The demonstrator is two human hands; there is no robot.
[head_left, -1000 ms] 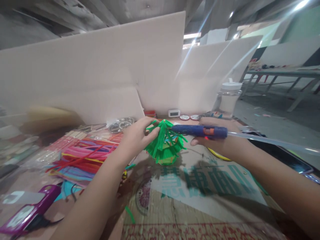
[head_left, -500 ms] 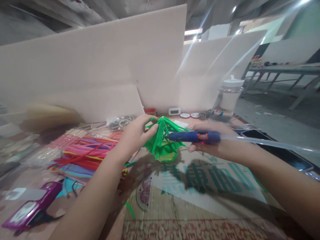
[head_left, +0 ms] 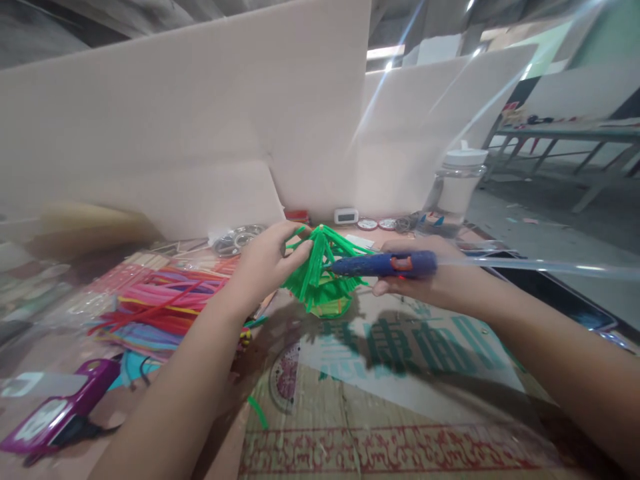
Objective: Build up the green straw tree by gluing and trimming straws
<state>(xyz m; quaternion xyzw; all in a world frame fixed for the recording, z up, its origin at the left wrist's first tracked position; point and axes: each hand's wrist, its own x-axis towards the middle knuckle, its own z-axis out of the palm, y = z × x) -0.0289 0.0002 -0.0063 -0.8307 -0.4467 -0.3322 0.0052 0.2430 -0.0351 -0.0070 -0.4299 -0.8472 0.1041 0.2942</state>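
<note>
A cone-shaped green pipe-cleaner piece [head_left: 320, 277], like a small roof or umbrella of strands, is raised above the work surface. My left hand [head_left: 273, 257] pinches its left side between thumb and fingers. In my right hand [head_left: 417, 280] is a blue hot glue gun [head_left: 385, 265], pointing left, its tip against or very near the green strands. A long clear glue stick [head_left: 520, 265] sticks out of the gun's back end. A short green strand [head_left: 259, 412] lies below on the mat.
Colourful pipe cleaners [head_left: 165, 300] are heaped at left, with a purple tool [head_left: 65, 403] nearer me. A protractor [head_left: 286, 377] lies on the patterned mat. At the back right stands a clear bottle [head_left: 457, 187]; a dark phone-like slab [head_left: 550, 290] lies right. White boards [head_left: 200, 113] rise behind.
The whole view has shifted slightly, so everything sits a little higher and further left. Both hands keep their hold, with the glue gun still at the green strands.
</note>
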